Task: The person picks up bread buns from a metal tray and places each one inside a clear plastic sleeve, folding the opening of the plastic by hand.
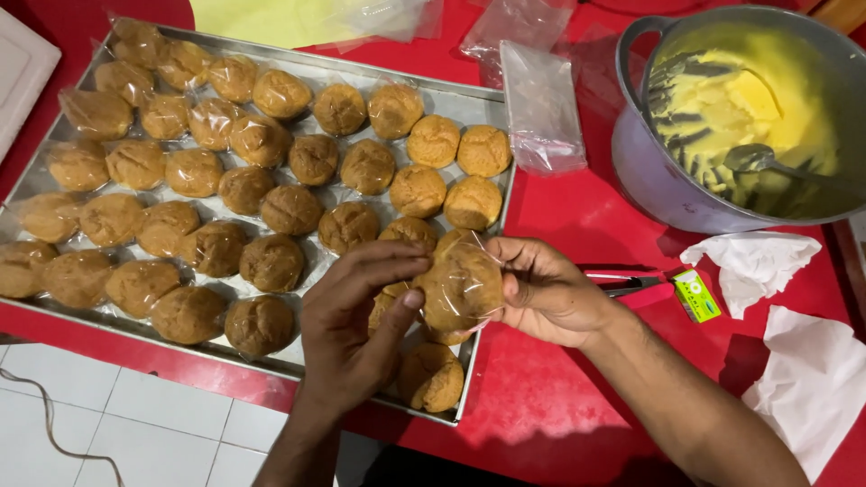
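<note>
At the far left, a white board (23, 68) is lying at the edge of the red surface (577, 216), with pale floor tiles (135, 424) and a thin cable (54, 433) showing below. Next to it, a metal tray (483, 99) is sitting on the surface, carrying rows of brown buns (271, 180); those on the left half are lying in clear wrap, while several toward the right are sitting bare.

Over the tray's near right corner, the left hand (352, 325) is reaching in, its grip closing on a wrapped bun (462, 284), with the fingertips and thumb pressing the clear film on the bun's left side. The bun is being held just above the tray's right edge, between both hands. The right hand (550, 293) is meeting it from the other side, its grip pinching the film at the bun's right, fingers curling inward.

Beyond the hands, empty clear bags (541, 108) are lying on the surface beside the tray. Farther right, red-handled scissors (631, 287) are lying near a small green-and-yellow box (697, 296), and crumpled white paper (753, 261) is resting just beside them. At the top right, a grey pot (658, 180) is holding yellow cream (722, 108), with a metal spoon (758, 160) resting in it.
</note>
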